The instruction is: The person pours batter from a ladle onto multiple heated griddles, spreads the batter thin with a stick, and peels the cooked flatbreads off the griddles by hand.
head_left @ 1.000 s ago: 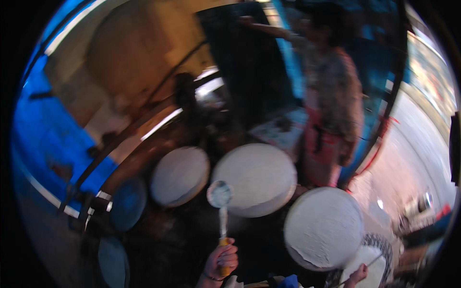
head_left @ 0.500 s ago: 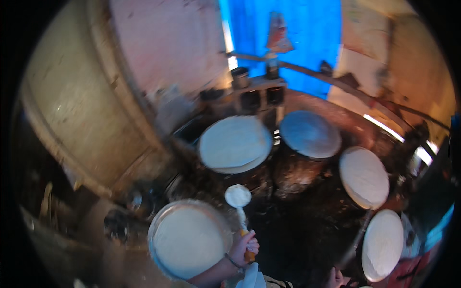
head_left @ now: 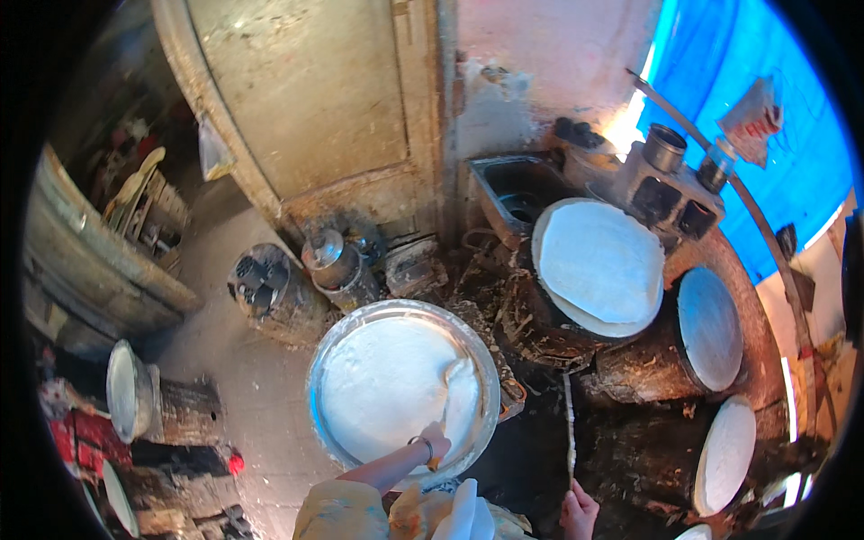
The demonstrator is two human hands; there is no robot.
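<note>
A wide metal basin (head_left: 326, 430) of thick white batter (head_left: 382, 382) stands in front of me. My left hand (head_left: 436, 443) is closed round the orange handle of a ladle (head_left: 461, 396), which lies in the batter at the basin's right side. The ladle's bowl is coated white and partly hard to tell from the batter. Right of the basin, my right hand (head_left: 579, 513) grips the near end of a long thin stick (head_left: 570, 427) crusted with white. Beyond the stick's far end is a round griddle (head_left: 621, 331) with a white flatbread (head_left: 601, 261) on it.
A bare grey griddle (head_left: 711, 328) and another white-covered griddle (head_left: 725, 454) curve round my right. Behind the basin stand a dented metal can (head_left: 277, 292) and a lidded pot (head_left: 331, 261). A dark sink-like tub (head_left: 520, 193) sits by the wall.
The view has turned left. My left hand has brought the batter-covered ladle from beside the basin into the batter. My right hand and its stick now show more fully.
</note>
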